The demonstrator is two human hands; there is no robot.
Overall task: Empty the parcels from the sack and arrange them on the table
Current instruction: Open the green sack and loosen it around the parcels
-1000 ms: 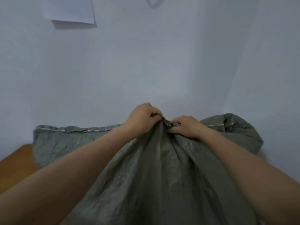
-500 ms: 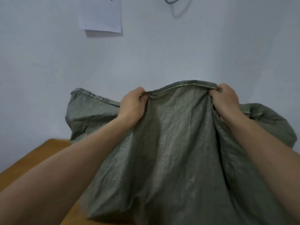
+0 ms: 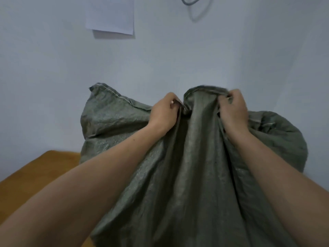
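Observation:
A large grey-green woven sack [image 3: 192, 175] fills the middle and lower part of the view, bunched and standing up from the wooden table [image 3: 35, 175]. My left hand [image 3: 163, 114] grips a gathered fold of the sack's top edge. My right hand [image 3: 233, 109] clutches the hemmed rim a little to the right. A short hump of fabric arches between the two hands. The sack's inside and any parcels are hidden by the cloth.
A pale wall stands close behind the sack. A white sheet of paper [image 3: 110, 15] hangs on it at upper left, and a grey cable loop [image 3: 190, 0] at the top. The table's bare orange surface shows only at lower left.
My hands, spread apart along the stretched rim half a second ago, have come closer together, bunching the fabric between them. The sack's top sits slightly lower in view.

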